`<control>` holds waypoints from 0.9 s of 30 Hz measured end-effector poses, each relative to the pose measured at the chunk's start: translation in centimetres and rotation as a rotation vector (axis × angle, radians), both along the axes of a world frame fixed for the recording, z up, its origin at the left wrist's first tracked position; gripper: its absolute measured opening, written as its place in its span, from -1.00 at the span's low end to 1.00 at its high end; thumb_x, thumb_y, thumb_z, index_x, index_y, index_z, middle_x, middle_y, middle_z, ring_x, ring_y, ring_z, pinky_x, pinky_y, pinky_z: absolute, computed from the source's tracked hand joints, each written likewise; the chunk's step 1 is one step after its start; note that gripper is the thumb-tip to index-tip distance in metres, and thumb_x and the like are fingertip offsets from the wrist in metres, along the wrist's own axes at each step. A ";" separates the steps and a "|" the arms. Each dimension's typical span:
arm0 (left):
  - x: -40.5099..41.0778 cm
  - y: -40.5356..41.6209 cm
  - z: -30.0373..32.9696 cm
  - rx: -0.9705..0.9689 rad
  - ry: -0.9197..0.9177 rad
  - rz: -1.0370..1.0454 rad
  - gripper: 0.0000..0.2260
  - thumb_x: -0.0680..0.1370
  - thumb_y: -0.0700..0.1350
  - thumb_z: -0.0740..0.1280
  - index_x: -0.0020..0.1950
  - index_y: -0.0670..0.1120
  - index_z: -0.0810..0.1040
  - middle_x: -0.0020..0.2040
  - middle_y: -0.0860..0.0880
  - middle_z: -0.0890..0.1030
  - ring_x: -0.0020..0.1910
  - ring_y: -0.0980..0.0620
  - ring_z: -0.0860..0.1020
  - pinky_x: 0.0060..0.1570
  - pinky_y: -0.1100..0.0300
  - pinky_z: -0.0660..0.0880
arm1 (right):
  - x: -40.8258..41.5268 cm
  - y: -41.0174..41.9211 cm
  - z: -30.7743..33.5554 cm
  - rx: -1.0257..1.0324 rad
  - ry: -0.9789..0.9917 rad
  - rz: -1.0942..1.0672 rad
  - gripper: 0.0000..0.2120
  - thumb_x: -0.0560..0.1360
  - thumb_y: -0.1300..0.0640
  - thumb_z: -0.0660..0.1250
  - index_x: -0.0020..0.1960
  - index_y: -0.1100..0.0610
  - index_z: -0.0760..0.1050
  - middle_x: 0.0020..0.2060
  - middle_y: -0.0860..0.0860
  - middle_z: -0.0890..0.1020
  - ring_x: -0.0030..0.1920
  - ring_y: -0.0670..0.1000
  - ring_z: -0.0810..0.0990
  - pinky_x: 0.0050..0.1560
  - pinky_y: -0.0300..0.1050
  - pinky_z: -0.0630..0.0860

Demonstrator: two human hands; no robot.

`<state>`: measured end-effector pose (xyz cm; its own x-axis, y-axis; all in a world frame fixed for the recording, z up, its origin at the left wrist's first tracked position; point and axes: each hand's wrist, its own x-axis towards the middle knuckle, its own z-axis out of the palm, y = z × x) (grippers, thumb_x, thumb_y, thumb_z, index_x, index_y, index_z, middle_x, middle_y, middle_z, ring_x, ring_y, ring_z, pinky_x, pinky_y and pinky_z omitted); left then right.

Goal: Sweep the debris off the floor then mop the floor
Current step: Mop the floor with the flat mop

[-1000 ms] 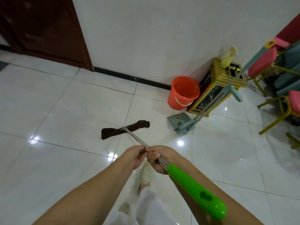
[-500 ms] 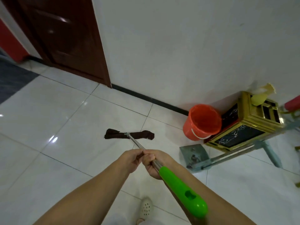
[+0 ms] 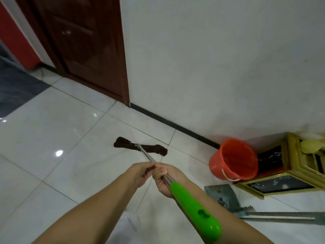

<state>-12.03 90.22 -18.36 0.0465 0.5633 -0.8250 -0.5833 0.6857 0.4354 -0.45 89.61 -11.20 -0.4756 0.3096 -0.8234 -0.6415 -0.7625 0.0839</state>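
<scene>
On the white tiled floor (image 3: 44, 131), between the person and the wall, lies the mop (image 3: 175, 184): a dark brown cloth head (image 3: 154, 149) spread flat across a tile joint, a thin metal shaft rising from its middle toward the camera, and a bright green plastic grip (image 3: 195, 210) with a hanging hole at the near end. Left hand (image 3: 139, 173): fingers curled around the shaft, farther down toward the head. Right hand (image 3: 163, 178): fingers and thumb clamped around the shaft just above the green grip, touching or nearly touching the left hand. To the right of the mop head, near the wall, an orange bucket (image 3: 233, 161) with a white bail handle, standing tilted in this wide view; its contents cannot be made out. Just beside the bucket, a gold-framed cabinet (image 3: 288, 175) with dark marbled panels, a yellow item on top, blurred. In front of these, a grey-green dustpan (image 3: 223, 194) resting on the floor, its long handle running off the right edge. Behind all, a white wall (image 3: 211, 59) with a black baseboard, and a dark brown wooden door (image 3: 84, 46) at upper left.
</scene>
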 end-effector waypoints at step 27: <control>-17.6 28.3 4.5 0.631 0.600 -0.878 -0.82 0.40 -0.16 0.48 -0.04 0.01 0.61 -0.24 0.08 0.40 -0.29 0.12 0.44 -0.20 0.36 0.40 | -15.7 25.1 7.6 0.519 -0.562 0.125 -0.83 0.60 0.25 0.16 -0.02 0.33 0.49 -0.39 0.19 0.60 -0.53 0.00 0.56 -0.47 -0.24 0.56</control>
<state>-29.65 118.48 -13.89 0.3175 0.8391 -0.4416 0.3744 0.3169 0.8714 -16.12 114.70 -3.55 -0.0860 0.6934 -0.7154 -0.3885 -0.6846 -0.6168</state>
